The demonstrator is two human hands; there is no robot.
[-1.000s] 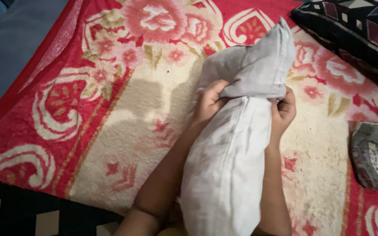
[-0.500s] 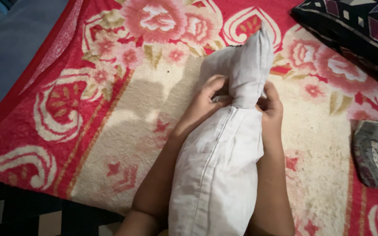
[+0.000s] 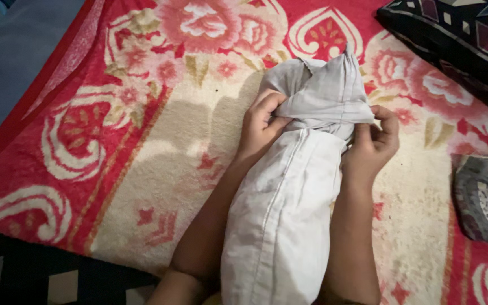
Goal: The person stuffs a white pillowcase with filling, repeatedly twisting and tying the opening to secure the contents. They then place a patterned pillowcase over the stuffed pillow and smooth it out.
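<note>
A long white pillow (image 3: 280,214) stands on end between my forearms, its seam facing me. Loose pale grey cloth of its cover (image 3: 326,99) bunches at the far end. My left hand (image 3: 258,127) grips that cloth on the left side, fingers curled into the fold. My right hand (image 3: 375,144) pinches the cloth's right edge, pulling it sideways across the pillow's end.
Everything lies on a red and cream flowered blanket (image 3: 142,130). A dark patterned cushion (image 3: 458,39) sits at the top right. A folded grey patterned cloth (image 3: 487,197) lies at the right edge. A blue sheet (image 3: 12,62) runs along the left.
The loose cloth end stood up narrow half a second ago; now it is spread wider and lower. My right hand has moved out to the right with the cloth's edge.
</note>
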